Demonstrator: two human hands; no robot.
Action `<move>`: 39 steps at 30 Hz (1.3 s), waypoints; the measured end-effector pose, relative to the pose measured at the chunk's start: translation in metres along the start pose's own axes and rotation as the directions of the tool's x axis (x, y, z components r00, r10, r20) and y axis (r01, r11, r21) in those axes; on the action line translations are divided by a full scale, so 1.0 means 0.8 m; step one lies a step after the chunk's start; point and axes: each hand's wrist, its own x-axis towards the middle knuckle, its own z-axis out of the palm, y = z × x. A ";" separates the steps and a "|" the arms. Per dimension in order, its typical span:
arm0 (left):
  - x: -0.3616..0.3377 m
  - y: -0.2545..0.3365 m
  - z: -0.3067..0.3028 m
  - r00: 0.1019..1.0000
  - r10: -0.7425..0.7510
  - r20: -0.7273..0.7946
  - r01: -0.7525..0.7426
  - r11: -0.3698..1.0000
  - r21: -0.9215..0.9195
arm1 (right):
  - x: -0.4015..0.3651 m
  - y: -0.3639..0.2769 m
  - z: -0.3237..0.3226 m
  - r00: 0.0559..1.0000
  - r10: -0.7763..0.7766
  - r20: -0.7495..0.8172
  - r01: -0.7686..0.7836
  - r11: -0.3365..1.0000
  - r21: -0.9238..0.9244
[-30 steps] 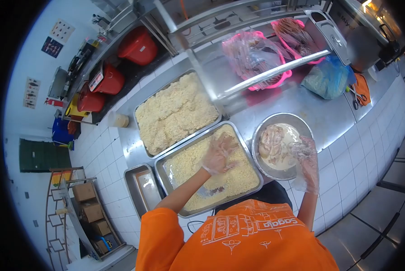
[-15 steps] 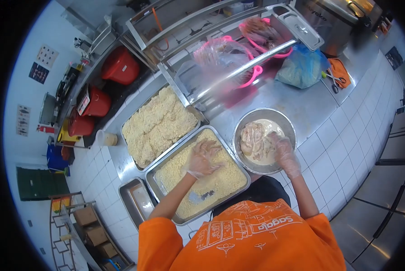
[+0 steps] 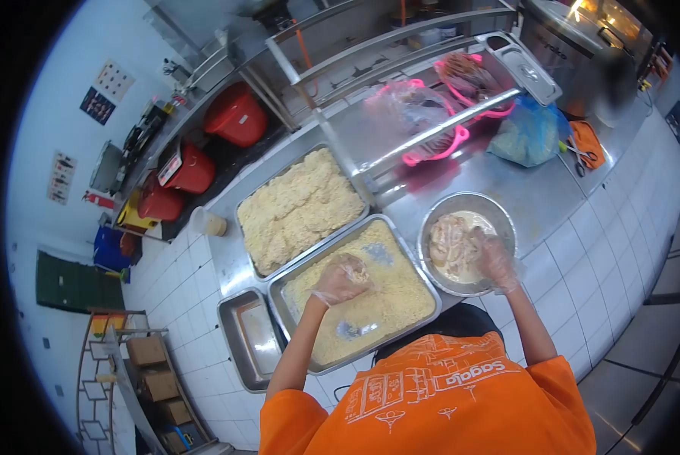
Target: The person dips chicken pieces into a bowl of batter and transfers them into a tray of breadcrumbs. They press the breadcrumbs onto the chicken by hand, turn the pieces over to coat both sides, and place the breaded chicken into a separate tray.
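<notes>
My left hand (image 3: 342, 280), in a clear plastic glove, is curled round some pale breadcrumbs just over the crumb tray (image 3: 436, 305). Loose breadcrumbs (image 3: 389, 299) cover most of that tray, with bare metal showing in patches. In the steel bowl (image 3: 509, 220), raw chicken pieces (image 3: 452, 241) sit in a milky batter (image 3: 476, 220). My gloved right hand (image 3: 497, 262) reaches over the bowl's right side, its fingers bent against a piece of chicken; the fingertips are partly hidden. Behind the crumb tray, a second tray holds a heap of crumb-coated pieces (image 3: 298, 212).
A smaller steel pan (image 3: 230, 334) stands at the left, near a plastic tub (image 3: 208, 222). Pink baskets (image 3: 461, 136) with plastic bags, a metal rack rail (image 3: 438, 130), a blue bag (image 3: 529, 133) and scissors (image 3: 580, 161) by an orange cloth (image 3: 587, 144) lie farther back.
My left hand has gone from spread fingers over the crumbs to a curled grip with crumbs in it. My right hand stays at the bowl. The whole view has shifted slightly.
</notes>
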 end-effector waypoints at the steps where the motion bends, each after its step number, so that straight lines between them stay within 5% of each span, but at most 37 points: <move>1: -0.007 -0.007 -0.008 1.000 0.000 -0.010 0.001 0.994 0.106 | 0.003 -0.001 0.008 1.000 0.013 0.004 -0.013 1.000 0.021; 5: 0.009 -0.049 0.020 0.996 0.057 0.066 -0.082 0.881 0.466 | 0.009 -0.030 -0.039 0.996 0.044 0.080 -0.064 0.963 0.261; 6: 0.012 -0.048 0.030 0.997 0.070 0.013 -0.068 0.874 0.482 | 0.012 -0.041 -0.052 0.968 0.167 0.189 -0.209 0.951 0.227; 12: 0.022 -0.022 0.056 0.988 0.000 -0.157 0.064 0.912 0.404 | 0.011 -0.062 -0.099 0.920 0.211 0.332 -0.377 0.709 0.596; 14: 0.023 -0.015 0.044 0.986 -0.010 -0.169 0.062 0.949 0.308 | 0.012 -0.069 -0.110 0.947 0.177 0.267 -0.319 0.610 0.726; 18: 0.020 -0.022 0.046 0.997 -0.021 -0.076 0.055 0.874 0.483 | 0.012 -0.070 -0.107 0.955 0.163 0.249 -0.295 0.417 0.860; 21: 0.018 -0.028 0.052 0.993 0.003 -0.117 0.052 0.886 0.460 | 0.004 -0.045 -0.069 0.943 0.244 0.225 -0.321 0.503 0.802; 23: 0.018 -0.037 0.057 0.994 0.010 -0.111 0.042 0.886 0.462 | 0.002 -0.038 -0.053 0.976 0.205 0.077 -0.183 0.567 0.803; 27: 0.012 -0.067 0.071 0.989 0.122 -0.084 -0.045 0.789 0.613 | 0.000 -0.038 -0.044 0.976 0.206 0.065 -0.149 0.427 0.892; 29: 0.019 -0.061 0.064 0.993 0.096 -0.069 -0.035 0.795 0.606 | -0.001 -0.038 -0.042 0.985 0.168 0.029 -0.110 0.497 0.861; 33: 0.025 -0.029 0.066 0.995 0.078 0.063 -0.100 0.816 0.569 | 0.002 0.000 0.073 0.985 0.170 -0.009 -0.071 0.457 0.887; 34: 0.021 -0.023 0.073 0.984 0.167 0.061 -0.167 0.745 0.646 | 0.001 0.001 0.091 0.981 0.193 0.015 -0.101 0.445 0.890; 36: 0.017 -0.016 0.082 0.938 0.336 0.078 -0.266 0.562 0.783 | 0.013 -0.014 0.077 0.964 0.264 0.018 -0.173 0.579 0.797; 38: 0.011 -0.001 0.079 0.906 0.422 -0.035 -0.310 0.716 0.625 | 0.018 -0.072 0.016 0.936 0.351 -0.034 -0.280 0.799 0.532; 39: 0.009 0.007 0.079 0.888 0.449 -0.102 -0.334 0.780 0.530 | 0.021 -0.073 0.017 0.929 0.369 -0.009 -0.310 0.792 0.526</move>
